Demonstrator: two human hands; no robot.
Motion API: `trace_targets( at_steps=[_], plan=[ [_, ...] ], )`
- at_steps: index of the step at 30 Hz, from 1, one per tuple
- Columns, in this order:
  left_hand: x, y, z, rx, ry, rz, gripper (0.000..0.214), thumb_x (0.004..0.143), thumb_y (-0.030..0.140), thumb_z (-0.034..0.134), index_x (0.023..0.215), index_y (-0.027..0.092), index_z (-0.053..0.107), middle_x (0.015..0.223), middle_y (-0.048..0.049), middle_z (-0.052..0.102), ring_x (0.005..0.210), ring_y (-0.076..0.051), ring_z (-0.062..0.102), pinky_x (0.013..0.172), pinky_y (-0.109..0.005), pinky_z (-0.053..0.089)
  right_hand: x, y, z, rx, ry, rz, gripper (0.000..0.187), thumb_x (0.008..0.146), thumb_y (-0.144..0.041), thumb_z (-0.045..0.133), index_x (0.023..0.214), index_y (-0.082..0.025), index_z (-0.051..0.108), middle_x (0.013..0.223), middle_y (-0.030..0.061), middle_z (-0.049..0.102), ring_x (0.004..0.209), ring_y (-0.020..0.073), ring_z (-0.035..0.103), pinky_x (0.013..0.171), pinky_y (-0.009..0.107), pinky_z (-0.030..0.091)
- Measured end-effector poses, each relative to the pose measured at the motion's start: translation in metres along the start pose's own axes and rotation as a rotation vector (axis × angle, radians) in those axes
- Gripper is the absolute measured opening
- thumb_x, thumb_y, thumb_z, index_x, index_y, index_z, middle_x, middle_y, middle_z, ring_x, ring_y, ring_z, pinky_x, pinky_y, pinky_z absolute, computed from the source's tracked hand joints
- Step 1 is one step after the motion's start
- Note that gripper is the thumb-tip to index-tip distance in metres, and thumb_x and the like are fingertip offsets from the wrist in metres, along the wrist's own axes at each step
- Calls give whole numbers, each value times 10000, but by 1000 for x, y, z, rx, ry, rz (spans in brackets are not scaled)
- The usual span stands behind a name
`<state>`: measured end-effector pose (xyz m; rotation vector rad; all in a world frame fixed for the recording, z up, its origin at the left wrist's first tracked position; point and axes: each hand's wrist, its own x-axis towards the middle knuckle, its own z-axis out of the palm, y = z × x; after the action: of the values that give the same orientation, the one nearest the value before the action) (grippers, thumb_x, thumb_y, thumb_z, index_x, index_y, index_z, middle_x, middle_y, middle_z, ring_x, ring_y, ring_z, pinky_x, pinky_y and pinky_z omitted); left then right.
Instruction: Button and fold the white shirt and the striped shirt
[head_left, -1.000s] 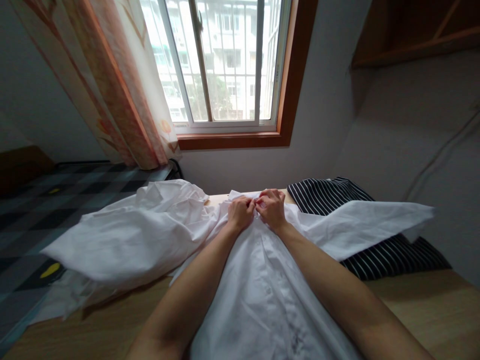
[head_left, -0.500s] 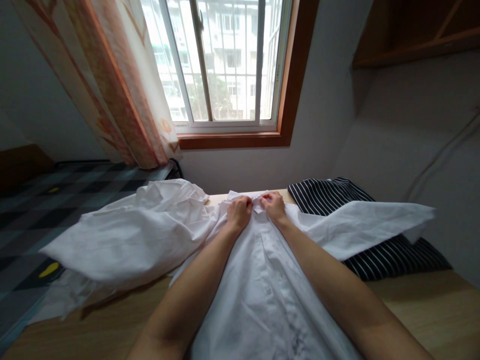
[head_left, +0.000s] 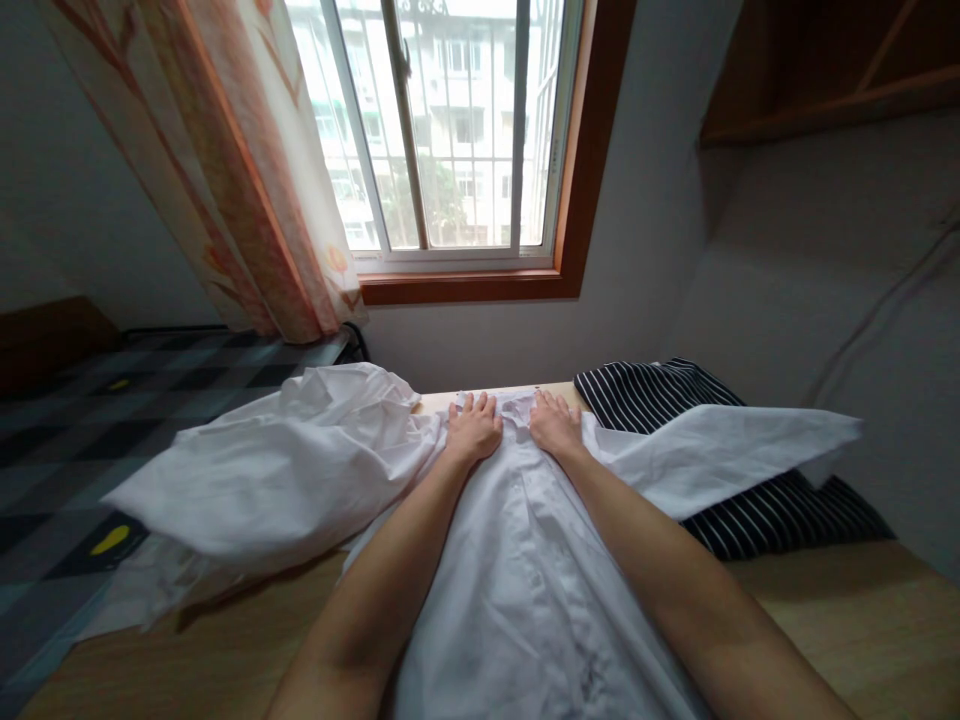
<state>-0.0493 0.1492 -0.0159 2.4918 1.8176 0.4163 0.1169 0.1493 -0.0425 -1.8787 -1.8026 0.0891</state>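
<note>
A white shirt (head_left: 517, 560) lies spread over the wooden table, its button front facing up and its collar at the far end. My left hand (head_left: 475, 428) rests flat on the left side of the collar area, fingers stretched out and pointing away from me. On the right side, my right hand (head_left: 556, 422) lies with its fingers extended on the cloth near the collar. Between the two hands the collar (head_left: 516, 402) shows in part. One sleeve (head_left: 739, 450) reaches out to the right, over a black-and-white striped cloth (head_left: 795, 515).
Crumpled white cloth (head_left: 300, 470) is heaped at the left of the table (head_left: 832, 610). Beyond it stands a bed with a dark checked cover (head_left: 45, 440). A window (head_left: 457, 150) with an orange-patterned curtain (head_left: 255, 200) is ahead. A wooden shelf (head_left: 825, 115) hangs at upper right.
Both hands were pinching the collar with closed fingers. Now they have let go and lie flat with fingers stretched on the shirt beside it.
</note>
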Motion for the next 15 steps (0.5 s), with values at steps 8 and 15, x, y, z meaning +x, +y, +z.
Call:
trace_targets(
  at_steps=[8, 15],
  plan=[
    [-32, 6, -25, 112, -39, 31, 634, 932, 456, 389, 1464, 114, 352, 1549, -194, 284, 1451, -344, 201, 1139, -571, 132, -4, 11, -27, 13, -11, 74, 535, 904, -193, 377, 1429, -106, 433, 1469, 201, 427, 1392, 325, 329, 1124, 517, 208],
    [-139, 24, -51, 6, -140, 224, 647, 889, 601, 456, 1418, 230, 454, 1513, -132, 387, 1411, -336, 313, 1112, -527, 255, -71, 28, -80, -35, -151, -326, 581, 916, -361, 479, 1439, -114, 429, 1515, 165, 372, 1423, 288, 283, 1159, 430, 204]
  ],
)
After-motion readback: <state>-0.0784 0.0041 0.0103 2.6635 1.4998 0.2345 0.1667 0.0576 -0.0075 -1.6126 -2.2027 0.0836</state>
